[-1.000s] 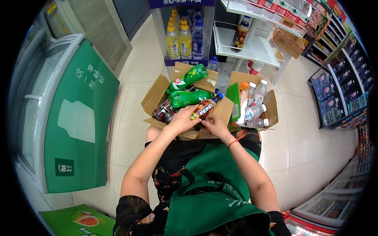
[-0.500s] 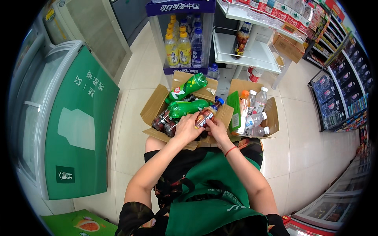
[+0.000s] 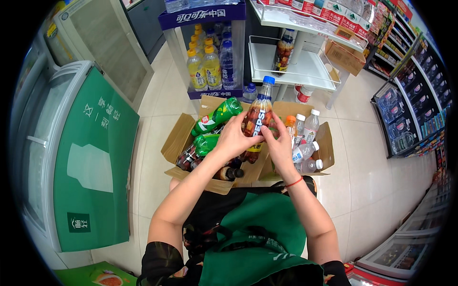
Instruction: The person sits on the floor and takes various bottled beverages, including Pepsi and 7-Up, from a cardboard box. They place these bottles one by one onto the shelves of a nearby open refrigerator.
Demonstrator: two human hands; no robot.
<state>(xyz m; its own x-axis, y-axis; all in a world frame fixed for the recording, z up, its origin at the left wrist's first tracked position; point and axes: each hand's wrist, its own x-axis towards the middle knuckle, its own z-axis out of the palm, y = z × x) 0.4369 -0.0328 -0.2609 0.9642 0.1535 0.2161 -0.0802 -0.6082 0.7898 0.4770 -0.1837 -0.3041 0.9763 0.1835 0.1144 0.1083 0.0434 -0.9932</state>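
A dark cola bottle (image 3: 260, 121) with a blue cap stands nearly upright between my hands, held above the cartons. My left hand (image 3: 235, 137) grips its left side, and my right hand (image 3: 280, 148) is closed round its right side with the thumb on the label. Below and to the left is an open cardboard carton (image 3: 172, 139). In it lie a green soda bottle (image 3: 218, 117), a second green bottle (image 3: 206, 144) partly behind my left hand, and several dark bottles, one a brown bottle with a black cap (image 3: 231, 173).
A second open carton (image 3: 327, 148) on the right holds several bottles with white and orange caps. Beyond stand a purple-framed rack (image 3: 202, 93) of yellow-capped bottles and a white shelf (image 3: 305, 71) bearing a dark bottle. A green chest freezer (image 3: 100, 162) lies left, a water-bottle rack (image 3: 405, 119) right.
My hands have lifted the cola bottle up out of the left carton area and turned it nearly upright. The view has shifted slightly.
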